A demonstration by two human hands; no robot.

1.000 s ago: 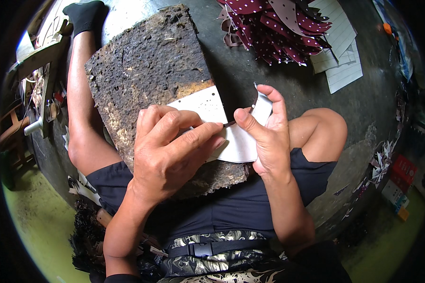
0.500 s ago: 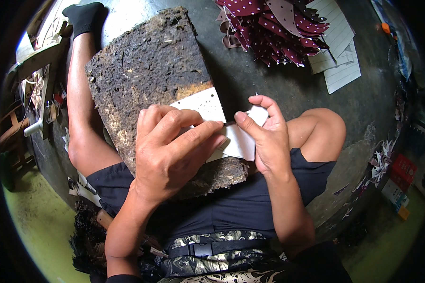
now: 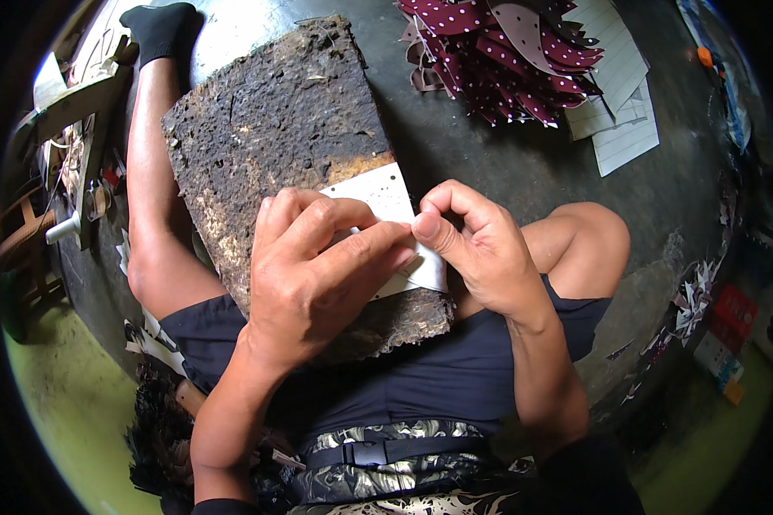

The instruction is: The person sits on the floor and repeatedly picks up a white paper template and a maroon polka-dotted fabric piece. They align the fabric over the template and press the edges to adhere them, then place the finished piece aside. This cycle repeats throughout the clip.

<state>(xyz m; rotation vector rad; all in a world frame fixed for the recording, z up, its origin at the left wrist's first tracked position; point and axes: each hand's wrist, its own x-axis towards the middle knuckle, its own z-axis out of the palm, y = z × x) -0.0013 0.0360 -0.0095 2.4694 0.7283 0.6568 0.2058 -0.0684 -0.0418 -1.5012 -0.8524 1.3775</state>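
A white plate dotted with small dark holes [image 3: 385, 187] lies on a rough, dark, board-like block across my lap. At its near right side, a smooth white sheet-like piece [image 3: 429, 271] curves over the block's edge. My left hand [image 3: 305, 266] is closed over the plate, its index finger and thumb gripping at the white piece. My right hand [image 3: 485, 245] pinches with thumb and index finger beside the left fingertips; what lies in that pinch is hidden. Both hands meet just above the white piece.
The rough block [image 3: 275, 120] reaches forward between my legs. Ahead to the right, a stack of maroon polka-dot cut pieces [image 3: 507, 60] sits beside lined paper sheets [image 3: 627, 137]. Scraps [image 3: 696, 296] and a red packet [image 3: 732, 313] lie at far right; a wooden frame [image 3: 82, 99] stands left.
My right hand has moved left and turned inward, its fingertips now against the left hand's. The small white bit seen between its fingers before is out of sight.
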